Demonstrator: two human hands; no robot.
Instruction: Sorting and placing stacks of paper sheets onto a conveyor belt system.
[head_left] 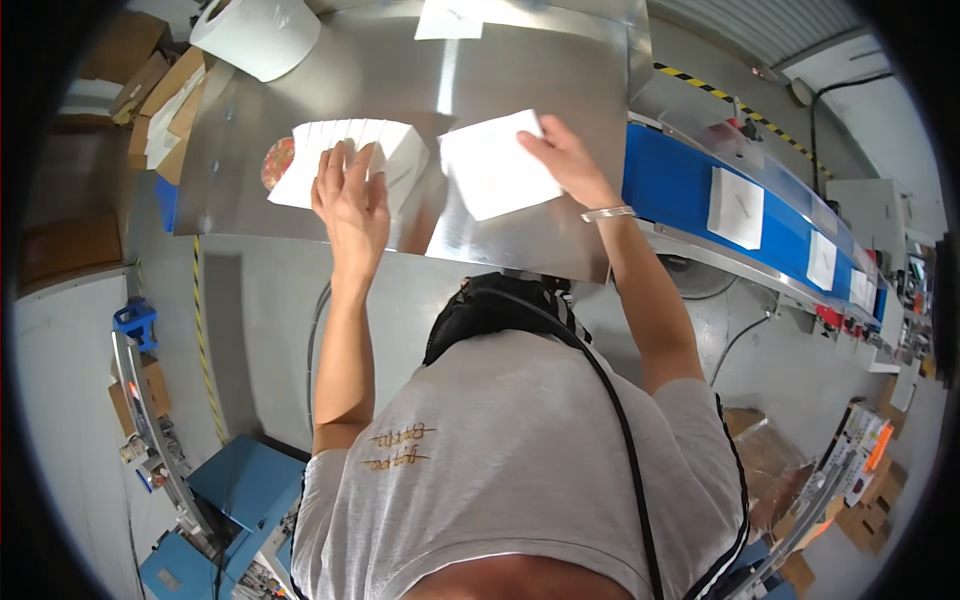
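Evidently I'm partway along: three white squares [736,208] lie on the blue belt [672,178], seemingly done; one white piece [497,168] is pinched by its edge in my right hand [570,162] over the table [540,80]; and left to handle, I judge, is one overlapping white stack [300,175] under my left hand [352,200], fingers loosely spread, its pieces too overlapped to count surely

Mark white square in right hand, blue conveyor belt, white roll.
White square [500,167]: head view, middle of its face.
Blue conveyor belt [670,182]: head view, bare surface.
White roll [268,42]: head view, curved outer side.
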